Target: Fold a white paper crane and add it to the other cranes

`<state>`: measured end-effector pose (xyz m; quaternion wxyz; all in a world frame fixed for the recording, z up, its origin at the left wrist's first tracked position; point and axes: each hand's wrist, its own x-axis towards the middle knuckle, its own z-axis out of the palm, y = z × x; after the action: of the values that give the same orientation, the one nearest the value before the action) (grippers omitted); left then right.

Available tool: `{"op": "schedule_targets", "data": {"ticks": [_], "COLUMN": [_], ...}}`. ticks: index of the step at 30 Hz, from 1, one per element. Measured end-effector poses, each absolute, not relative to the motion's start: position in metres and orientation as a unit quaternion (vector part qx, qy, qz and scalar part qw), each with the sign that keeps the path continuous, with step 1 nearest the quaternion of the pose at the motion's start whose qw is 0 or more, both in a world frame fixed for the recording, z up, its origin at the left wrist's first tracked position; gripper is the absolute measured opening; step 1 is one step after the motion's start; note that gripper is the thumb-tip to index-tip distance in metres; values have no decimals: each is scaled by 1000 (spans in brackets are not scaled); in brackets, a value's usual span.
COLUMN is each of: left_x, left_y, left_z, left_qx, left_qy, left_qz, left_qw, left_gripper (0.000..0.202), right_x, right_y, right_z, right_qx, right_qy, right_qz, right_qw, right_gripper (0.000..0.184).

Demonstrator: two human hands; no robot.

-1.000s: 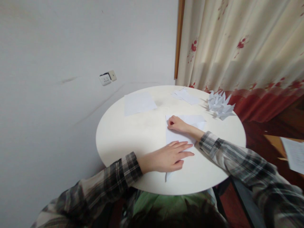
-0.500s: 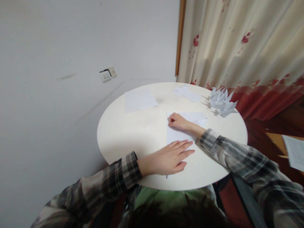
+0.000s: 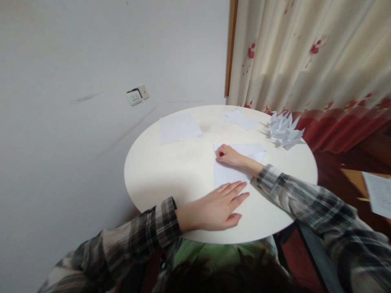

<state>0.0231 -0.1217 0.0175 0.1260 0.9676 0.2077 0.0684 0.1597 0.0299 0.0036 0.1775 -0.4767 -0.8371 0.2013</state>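
Note:
A white sheet of paper (image 3: 227, 173) lies on the round white table (image 3: 165, 171) in front of me, with a raised or folded part near its right corner. My right hand (image 3: 231, 155) rests on the upper left of this sheet, its fingers curled closed. Whether anything is pinched in them is hidden. Across the sheet's lower edge lies my left hand (image 3: 214, 206), flat with the fingers stretched out and slightly apart. It covers that edge of the paper.
Another white sheet (image 3: 180, 128) lies at the back left of the table. Smaller paper pieces (image 3: 240, 119) are at the back, and several folded paper cranes (image 3: 285, 130) cluster at the right edge. A wall stands behind left, a curtain (image 3: 281, 53) behind right.
My left hand has slid slightly down toward me, and the small dark tip below it no longer shows. My right hand stays in place on the paper.

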Motion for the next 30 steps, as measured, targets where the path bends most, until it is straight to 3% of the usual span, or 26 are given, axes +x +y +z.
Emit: {"op": "schedule_targets", "data": {"ticks": [30], "left_x": [21], "left_y": [-120], "left_z": [21], "left_qx": [966], "left_qy": [200], "left_qz": [57], "left_qw": [154], "left_gripper": [53], "right_x": [160], "right_y": [29], "right_z": [7], "right_qx": [-468], "right_qy": [-844], "right_qz": [195], "right_qw": [175], "right_gripper": [7]}}
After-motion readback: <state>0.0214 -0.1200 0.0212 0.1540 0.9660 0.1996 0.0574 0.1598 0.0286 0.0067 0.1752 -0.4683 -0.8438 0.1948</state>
